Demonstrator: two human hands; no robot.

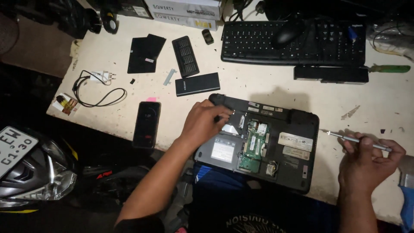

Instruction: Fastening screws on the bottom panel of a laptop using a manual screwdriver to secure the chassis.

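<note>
A black laptop lies upside down at the table's front edge, its bottom cover off and a green circuit board exposed. My left hand rests on the laptop's left part, fingertips pinched at a spot near the open bay; whether they hold anything is too small to tell. My right hand is to the right of the laptop, closed around a slim silver screwdriver whose tip points left toward the laptop's right edge.
A phone lies left of the laptop. Behind it are a black power bank, a bit case, black cover panels and a charger with cable. A keyboard with a mouse sits at the back. A motorbike headlight is lower left.
</note>
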